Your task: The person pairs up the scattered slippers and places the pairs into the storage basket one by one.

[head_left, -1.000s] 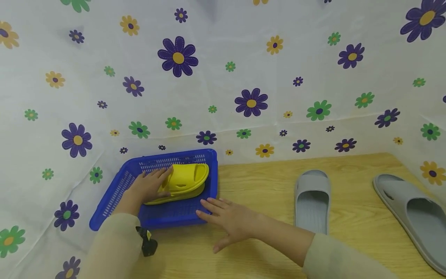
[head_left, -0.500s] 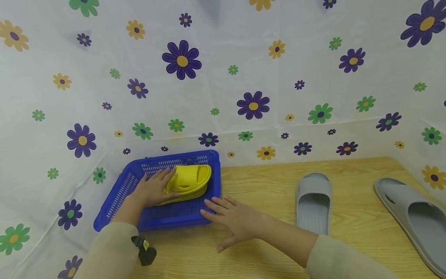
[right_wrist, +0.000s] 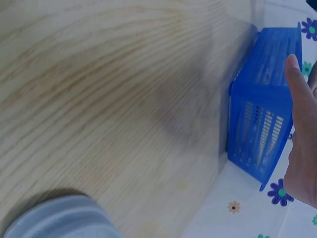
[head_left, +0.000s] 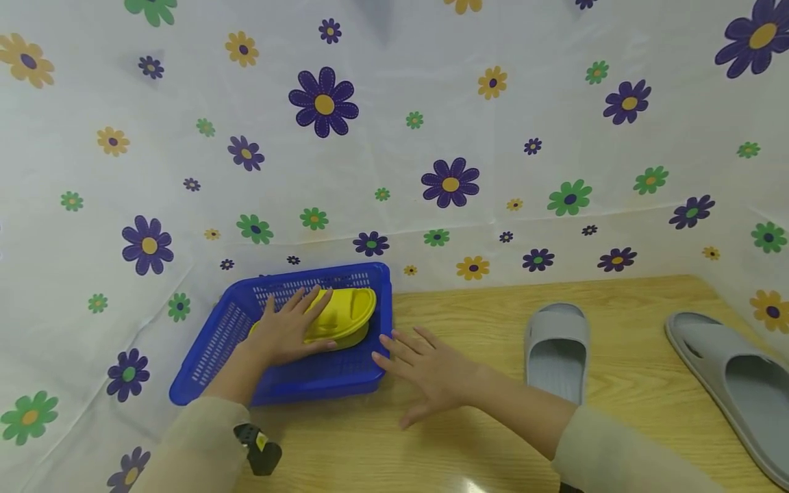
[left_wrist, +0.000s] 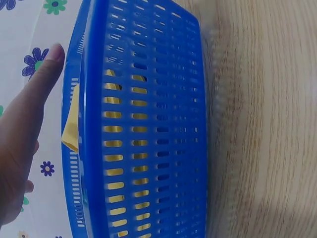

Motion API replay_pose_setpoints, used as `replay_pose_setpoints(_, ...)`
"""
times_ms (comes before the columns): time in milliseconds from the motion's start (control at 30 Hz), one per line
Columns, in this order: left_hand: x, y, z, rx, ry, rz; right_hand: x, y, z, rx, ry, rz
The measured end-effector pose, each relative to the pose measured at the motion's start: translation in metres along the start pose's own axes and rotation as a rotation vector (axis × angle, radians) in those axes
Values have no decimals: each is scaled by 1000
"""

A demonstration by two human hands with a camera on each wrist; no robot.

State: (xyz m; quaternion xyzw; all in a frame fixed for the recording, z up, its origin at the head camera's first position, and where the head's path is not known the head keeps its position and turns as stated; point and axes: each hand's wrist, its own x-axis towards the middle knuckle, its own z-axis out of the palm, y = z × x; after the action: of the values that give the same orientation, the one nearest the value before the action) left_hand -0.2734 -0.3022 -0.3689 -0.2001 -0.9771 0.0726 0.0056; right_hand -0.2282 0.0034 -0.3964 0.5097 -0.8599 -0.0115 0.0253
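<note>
A pair of yellow slippers lies in the blue plastic basket at the left of the table. In the head view my left hand is spread over the basket, its straight fingers overlapping the slippers. Seen from the left wrist, that hand is raised above the rim, thumb extended, with yellow showing through the slots in the basket wall. My right hand is spread at the basket's near right corner, fingertips right at the rim and nothing in it. The right wrist view shows its thumb beside the basket.
Two grey slippers stand on the wooden table to the right: one near the right forearm, the other farther right at an angle. A flower-printed white cloth rises behind and on both sides.
My left hand has shifted right and slightly up over the yellow slippers, fingers still spread. The right hand has moved slightly right and up. The basket and slippers look much the same.
</note>
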Motion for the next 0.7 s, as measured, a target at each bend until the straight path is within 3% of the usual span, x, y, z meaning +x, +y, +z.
replay_pose_setpoints(333, 1, 15, -6, -8, 7, 49, -9, 23, 2, 7, 57, 65)
replay_pose_setpoints(700, 5, 33, -14, 80, 108, 86, -24, 44, -2, -24, 80, 124)
